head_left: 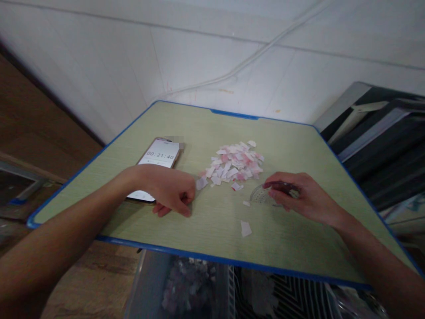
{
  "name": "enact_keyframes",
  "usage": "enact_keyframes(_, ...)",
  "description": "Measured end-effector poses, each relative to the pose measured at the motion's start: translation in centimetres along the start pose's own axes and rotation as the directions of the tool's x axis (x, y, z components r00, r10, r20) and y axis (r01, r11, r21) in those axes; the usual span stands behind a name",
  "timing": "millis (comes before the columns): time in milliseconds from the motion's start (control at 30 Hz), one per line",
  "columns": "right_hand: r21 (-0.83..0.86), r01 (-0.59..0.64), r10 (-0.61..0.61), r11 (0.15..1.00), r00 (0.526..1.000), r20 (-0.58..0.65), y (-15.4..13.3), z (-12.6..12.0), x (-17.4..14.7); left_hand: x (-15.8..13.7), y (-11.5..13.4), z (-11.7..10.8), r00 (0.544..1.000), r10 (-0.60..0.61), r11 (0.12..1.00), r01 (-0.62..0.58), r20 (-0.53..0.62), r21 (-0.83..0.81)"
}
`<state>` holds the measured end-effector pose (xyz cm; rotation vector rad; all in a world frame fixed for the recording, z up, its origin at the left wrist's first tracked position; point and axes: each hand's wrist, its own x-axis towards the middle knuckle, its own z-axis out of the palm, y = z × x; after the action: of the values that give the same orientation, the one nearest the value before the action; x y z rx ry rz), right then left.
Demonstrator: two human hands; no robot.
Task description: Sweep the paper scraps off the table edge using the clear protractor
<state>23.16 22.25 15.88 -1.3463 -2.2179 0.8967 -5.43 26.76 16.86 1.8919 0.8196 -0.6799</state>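
Head view: my right hand (286, 191) pinched a transparent protractor (259, 195) near the paper scraps (236, 164) on the tabletop (206, 232); my left hand (171, 188) curled, contents hidden; working the protractor seemed underway, next needing a steady grip

Both hands are bare from where I stand. Behind the left fingers (162, 210), the back of the left hand (169, 186) rounds off, narrowing toward the wrist (134, 177); farther back, the left forearm (76, 221) broadens. Behind the right hand's (303, 195) fingers, the right forearm (368, 248) (slender, I'd say) is uncovered too.
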Motion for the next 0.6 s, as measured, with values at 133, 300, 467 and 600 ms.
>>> enact_keyframes(133, 0.036, -0.04, 0.035, 0.999, 0.988, 0.148, -0.3, -0.9, -0.3, 0.1, -0.1, 0.0, 1.0, 0.007, 1.0, -0.007, 0.006, -0.012)
enact_keyframes(300, 0.013, -0.004, 0.003, 1.0, 0.995, 0.103, -0.1, -0.2, -0.2, 0.1, -0.3, 0.0, 1.0, 0.012, 1.0, -0.012, -0.002, -0.011)
enact_keyframes(467, -0.086, 0.053, -0.06, 0.995, 0.995, -0.081, 0.3, 1.3, 0.3, 0.1, -0.3, 0.0, 1.0, 0.01, 1.0, -0.01, 0.001, -0.016)
enact_keyframes(600, -0.181, 0.089, -0.111, 0.98, 0.987, -0.12, 0.5, 1.2, 0.2, 0.1, -0.2, 0.0, 1.0, 0.008, 1.0, -0.009, -0.005, -0.01)
